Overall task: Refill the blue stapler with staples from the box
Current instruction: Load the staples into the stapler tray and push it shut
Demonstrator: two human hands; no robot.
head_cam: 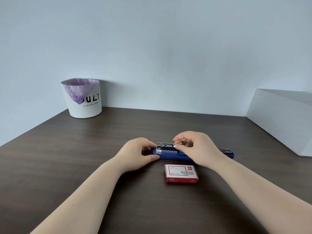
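The blue stapler (170,155) lies flat and swung open on the dark wooden table (84,157), its metal staple channel facing up. My left hand (137,153) grips the stapler's left end. My right hand (196,148) pinches a silver strip of staples (183,143) just above the channel's right part. The red and white staple box (181,173) lies closed on the table just in front of the stapler, touched by neither hand.
A white bin (84,100) with a purple liner stands at the back left against the wall. A large white box (283,120) sits at the right edge of the table.
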